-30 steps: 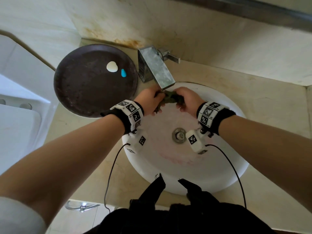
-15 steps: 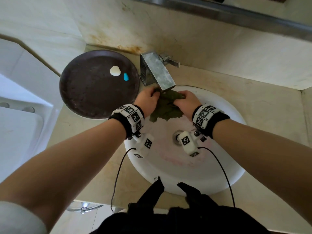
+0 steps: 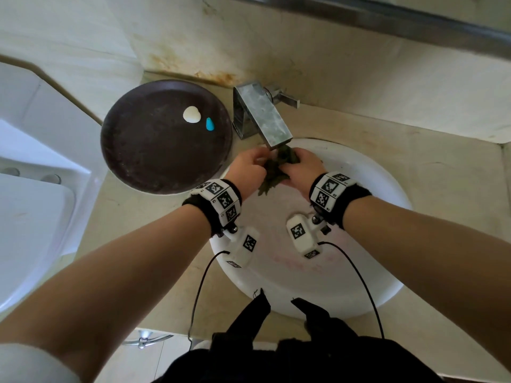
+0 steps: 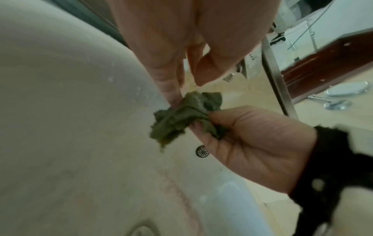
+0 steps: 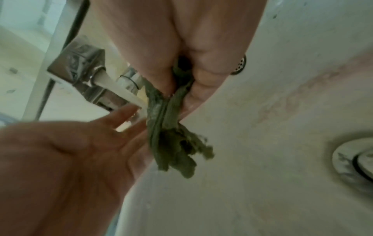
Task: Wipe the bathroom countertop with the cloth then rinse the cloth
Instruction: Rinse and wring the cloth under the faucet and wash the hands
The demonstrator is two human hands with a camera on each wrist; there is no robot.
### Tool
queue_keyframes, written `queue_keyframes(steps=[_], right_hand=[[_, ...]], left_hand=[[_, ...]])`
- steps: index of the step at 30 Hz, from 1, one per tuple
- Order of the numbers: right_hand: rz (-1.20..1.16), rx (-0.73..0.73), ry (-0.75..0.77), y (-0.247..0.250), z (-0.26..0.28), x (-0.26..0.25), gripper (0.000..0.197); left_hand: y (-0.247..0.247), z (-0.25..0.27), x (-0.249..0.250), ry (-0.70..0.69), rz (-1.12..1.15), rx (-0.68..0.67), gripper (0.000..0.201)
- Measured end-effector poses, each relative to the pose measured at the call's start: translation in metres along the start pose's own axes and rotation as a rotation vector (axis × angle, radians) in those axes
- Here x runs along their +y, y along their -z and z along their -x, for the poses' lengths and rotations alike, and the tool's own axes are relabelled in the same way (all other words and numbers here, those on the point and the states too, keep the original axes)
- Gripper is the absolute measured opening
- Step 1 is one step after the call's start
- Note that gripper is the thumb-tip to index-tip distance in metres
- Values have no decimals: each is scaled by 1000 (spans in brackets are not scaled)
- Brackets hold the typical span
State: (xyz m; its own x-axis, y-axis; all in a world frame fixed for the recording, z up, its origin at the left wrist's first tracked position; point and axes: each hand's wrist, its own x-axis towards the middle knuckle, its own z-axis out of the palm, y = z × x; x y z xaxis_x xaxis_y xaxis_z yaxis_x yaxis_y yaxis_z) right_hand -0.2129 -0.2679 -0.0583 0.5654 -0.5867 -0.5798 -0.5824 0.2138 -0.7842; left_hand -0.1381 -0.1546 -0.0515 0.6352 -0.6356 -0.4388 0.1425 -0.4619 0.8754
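A crumpled green cloth (image 3: 276, 172) hangs over the white sink (image 3: 359, 299), just under the spout of the chrome faucet (image 3: 262, 117). My right hand (image 3: 302, 164) pinches the cloth (image 5: 171, 127) between thumb and fingers; its lower end dangles free. My left hand (image 3: 250, 164) is beside it. In the right wrist view, that left hand (image 5: 80, 151) shows an open palm with straight fingers reaching the cloth's edge. A pale stream seems to run from the spout onto the cloth. In the left wrist view, a left fingertip (image 4: 173, 99) touches the cloth (image 4: 181, 118).
A round dark-brown tray (image 3: 154, 167) sits left of the faucet, holding a white shell-shaped piece (image 3: 191, 114) and a small blue drop (image 3: 210, 124). Beige countertop (image 3: 442, 217) surrounds the sink. A white fixture (image 3: 27, 217) stands at the far left. The drain (image 5: 355, 162) lies below the hands.
Half a second ago the cloth was spread wide between both hands; now it is bunched into a narrow wad in the right hand, and the left hand has let its fingers straighten.
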Motion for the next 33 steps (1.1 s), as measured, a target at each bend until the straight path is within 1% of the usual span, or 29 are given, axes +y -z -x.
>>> queue_keyframes(steps=[1,2,3,4,5,7,8,9,11,12,14,15,17,19,20,21,23,24,25,27,28,30,31,33], right_hand=[[15,42,5,2,-3,1,24],[-17,50,-8,4,-4,0,23],[-86,28,-27,6,-5,0,25],[-153,-11,-42,7,-4,-2,28],[-199,-57,-45,7,-3,-3,31],[-234,-136,-26,6,2,-5,35],[-249,-161,-11,6,3,-5,36],[-279,-169,-10,6,4,-4,36],[-302,-135,-18,7,4,-4,34],[-234,-92,11,9,2,-4,31],[-19,-17,104,14,-1,-3,23],[67,14,139,16,-1,-2,21],[158,62,179,16,0,0,19],[192,44,219,15,5,2,19],[172,2,232,14,8,2,17],[132,-50,228,14,10,2,15],[27,-137,172,17,14,-1,21],[5,-145,138,19,14,-2,25],[5,-118,115,22,14,-3,26],[8,8,85,28,9,-2,29],[-1,58,65,31,7,-1,31],[-1,71,41,35,5,3,30],[28,51,46,37,5,5,29],[107,11,69,37,8,8,28]], left_hand=[[3,-2,-4,4,14,22,45],[5,-3,-7,1,38,18,51],[6,-2,-8,-19,35,-2,59],[6,-1,-7,-64,-17,-23,65],[4,0,-6,-128,-124,-34,68],[-1,-4,-7,-226,-361,-31,65],[-4,-6,-8,-249,-423,-34,62],[-7,-9,-9,-257,-443,-43,58],[-7,-12,-9,-253,-451,-38,45],[-6,-13,-8,-230,-434,-22,38],[-2,-16,-8,-139,-285,-1,30],[-2,-16,-6,-91,-176,-10,31],[-5,-15,-1,7,37,-29,38],[-11,-16,2,44,159,-28,47],[-12,-17,2,26,138,-21,49],[-12,-18,2,-11,62,-11,50],[-10,-21,1,-75,-59,0,47],[-9,-23,0,-73,-52,-11,46],[-9,-25,1,-48,-1,-24,43],[-10,-26,3,11,108,-10,32],[-11,-26,4,29,129,9,25],[-14,-29,4,25,128,-1,8],[-15,-29,5,14,117,-12,10],[-19,-30,9,2,81,-24,23]])
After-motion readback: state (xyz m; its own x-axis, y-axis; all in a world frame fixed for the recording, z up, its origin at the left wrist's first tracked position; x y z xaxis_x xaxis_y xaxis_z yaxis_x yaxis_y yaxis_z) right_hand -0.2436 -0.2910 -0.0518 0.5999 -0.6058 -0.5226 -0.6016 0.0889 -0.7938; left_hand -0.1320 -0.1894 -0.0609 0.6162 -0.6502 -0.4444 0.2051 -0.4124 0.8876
